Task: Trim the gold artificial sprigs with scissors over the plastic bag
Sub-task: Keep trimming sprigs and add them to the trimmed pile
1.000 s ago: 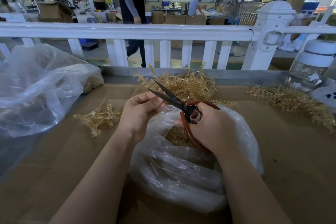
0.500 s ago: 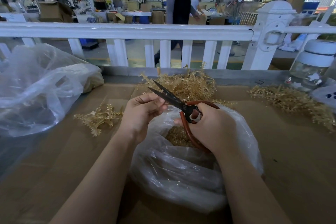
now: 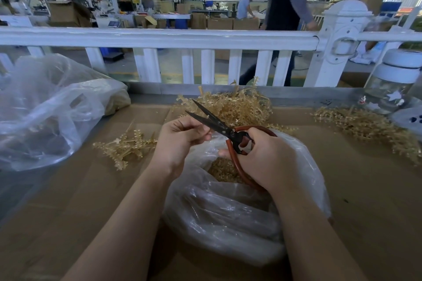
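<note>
1. The right hand (image 3: 262, 157) holds the scissors (image 3: 219, 128). Its fingers are curled through the red handles, gripping them.
2. The blades are a little apart. They point up and away toward the far edge of the surface (image 3: 365, 189), leaning to the left.
3. The left hand (image 3: 180, 141) is just beside the blades, on their left. Its fingers are curled in as if they pinch something small. I cannot see a sprig in them, so I cannot tell what they hold.
4. This is what the next cut turns on: the left fingers are close to the lower blade, near the middle of it. Whatever they hold must go between the blades from the left side.
5. Both hands are above the plastic bag (image 3: 228, 223), which sits near the near edge of the surface. Its mouth is open under the scissors, and gold bits already lie inside.
6. A big pile of gold sprigs (image 3: 239, 107) lies by the far edge, right behind the blades. A smaller bunch (image 3: 123, 148) lies on the surface to the left of the left hand, so that hand is nearer to it. More sprigs (image 3: 365, 125) lie toward the right edge.
</note>
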Tool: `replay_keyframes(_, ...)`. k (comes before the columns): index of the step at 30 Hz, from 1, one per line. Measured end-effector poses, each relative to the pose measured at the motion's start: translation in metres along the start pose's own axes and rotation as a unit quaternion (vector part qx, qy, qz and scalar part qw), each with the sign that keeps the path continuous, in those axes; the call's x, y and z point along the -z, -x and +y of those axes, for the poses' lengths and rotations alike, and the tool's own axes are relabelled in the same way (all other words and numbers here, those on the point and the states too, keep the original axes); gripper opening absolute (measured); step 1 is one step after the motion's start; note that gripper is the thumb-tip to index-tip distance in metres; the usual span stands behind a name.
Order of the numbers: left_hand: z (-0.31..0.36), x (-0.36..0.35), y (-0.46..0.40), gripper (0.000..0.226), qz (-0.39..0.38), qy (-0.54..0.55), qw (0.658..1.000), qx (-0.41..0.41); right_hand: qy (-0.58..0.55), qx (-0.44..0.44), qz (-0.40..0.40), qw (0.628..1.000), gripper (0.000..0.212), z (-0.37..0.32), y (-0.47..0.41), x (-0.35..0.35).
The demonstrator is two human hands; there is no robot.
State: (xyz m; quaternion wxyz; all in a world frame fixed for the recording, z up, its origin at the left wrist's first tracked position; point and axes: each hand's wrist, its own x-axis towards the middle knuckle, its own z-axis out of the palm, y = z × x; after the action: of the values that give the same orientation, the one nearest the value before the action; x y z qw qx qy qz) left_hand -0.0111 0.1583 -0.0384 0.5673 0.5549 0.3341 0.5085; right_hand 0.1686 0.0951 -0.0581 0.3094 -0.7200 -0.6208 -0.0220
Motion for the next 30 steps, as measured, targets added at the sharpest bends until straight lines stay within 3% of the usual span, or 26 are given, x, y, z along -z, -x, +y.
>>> replay_keyframes(5,-0.0030,-0.0021,0.0002,0.016,-0.001,-0.071,0.996,-0.046,0.015,0.009,0.002,1.000,0.058,-0.0022,0.0001,0.0032)
replay_keyframes(13,-0.0023,0.0005,0.0007,0.024,-0.040,-0.062,0.995,-0.069,-0.015,-0.002,-0.015,1.000,0.071,-0.0003,0.0004,0.0021)
replay_keyframes(22,-0.0022,-0.0017,0.0011,0.023,-0.050,-0.050,0.995,-0.068,-0.042,-0.021,-0.033,0.998,0.069,-0.0004,-0.0016,0.0006)
replay_keyframes(26,-0.0012,-0.0053,0.0023,0.014,-0.032,0.015,0.999,-0.005,-0.062,-0.034,-0.039,0.997,0.066,-0.0001,-0.0007,0.0001)
replay_keyframes(30,-0.0006,-0.0057,0.0004,0.010,0.016,0.117,0.988,0.097,-0.161,-0.061,-0.011,0.985,0.046,-0.0022,0.0001,-0.0039)
